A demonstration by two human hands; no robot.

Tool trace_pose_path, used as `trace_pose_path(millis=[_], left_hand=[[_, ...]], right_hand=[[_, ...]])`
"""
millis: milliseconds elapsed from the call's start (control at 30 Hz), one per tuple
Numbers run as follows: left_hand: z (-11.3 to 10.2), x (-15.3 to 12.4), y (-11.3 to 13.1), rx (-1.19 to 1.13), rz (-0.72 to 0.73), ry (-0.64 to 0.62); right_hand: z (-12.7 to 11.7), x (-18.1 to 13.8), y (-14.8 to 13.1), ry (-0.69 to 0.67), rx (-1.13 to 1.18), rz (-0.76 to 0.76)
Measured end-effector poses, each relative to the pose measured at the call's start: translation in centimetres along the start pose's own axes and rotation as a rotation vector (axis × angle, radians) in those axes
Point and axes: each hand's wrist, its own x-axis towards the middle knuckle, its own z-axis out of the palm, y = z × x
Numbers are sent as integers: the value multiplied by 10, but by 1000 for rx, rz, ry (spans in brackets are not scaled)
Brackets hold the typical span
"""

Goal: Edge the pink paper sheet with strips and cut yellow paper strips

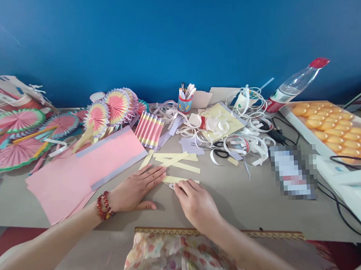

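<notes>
My left hand (142,188) lies flat on the grey table with its fingers stretched out. Its fingertips reach the left end of a pale yellow paper strip (176,178). My right hand (196,202) is closed at the near edge of that strip, fingers bent downward. A small whitish piece (171,186) pokes out beside its fingertips, too little of it showing to name. Just beyond lie several more yellow strips (182,166), some crossing. To the left, a pink sheet with lilac edges (117,154) rests on plain pink sheets (59,189).
Folded paper fans (118,106) and a pleated pink sheet (150,130) lie at the back left. Behind are a pen cup (185,104), curled white tape strips (256,143) and black scissors (221,151). A bottle (295,84) and a tray of orange domes (334,123) stand right.
</notes>
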Motion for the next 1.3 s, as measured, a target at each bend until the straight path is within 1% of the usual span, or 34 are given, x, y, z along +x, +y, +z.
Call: trace_pose_path(millis=[200, 300, 400, 467, 633, 833, 1033, 1133, 1300], left_hand=[[1, 1, 0, -16, 17, 30], [-6, -3, -4, -7, 8, 9], [-14, -10, -10, 43, -44, 13], [-17, -15, -14, 71, -54, 9], [-9, -19, -18, 66, 22, -31], [-5, -19, -17, 78, 26, -1], [-5, -19, -18, 87, 33, -12], [-4, -19, -18, 77, 38, -2], [-5, -20, -18, 53, 37, -24]], right_hand=[[3, 6, -6, 13, -13, 7], [3, 6, -7, 10, 3, 13], [3, 6, -6, 3, 24, 10], [2, 6, -5, 7, 29, -1], [2, 7, -4, 29, 17, -7], [3, 10, -6, 30, 11, -37], [5, 16, -11, 11, -18, -33], [8, 19, -15, 22, -26, -40], [11, 22, -19, 27, -27, -50]])
